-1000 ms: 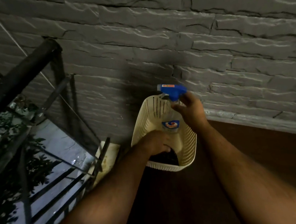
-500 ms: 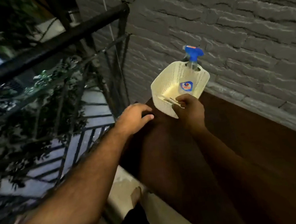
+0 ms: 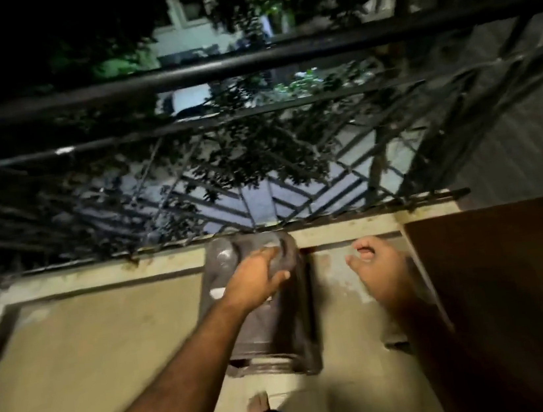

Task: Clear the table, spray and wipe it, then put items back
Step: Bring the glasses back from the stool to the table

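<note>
Beside the table point(image 3: 500, 279), left hand point(image 3: 256, 282) grips a dark object point(image 3: 261, 324).

One head-worn view only, aimed forward and steeply down over a balcony floor point(image 3: 84, 341) toward a black railing point(image 3: 244, 64). Both forearms are seen close, entering from the bottom edge; a brown table point(image 3: 500, 279) is cropped at right.

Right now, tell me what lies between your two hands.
Head view: between the left hand and right hand lie only the dark stool's right edge and a strip of bare, stained floor.
</note>
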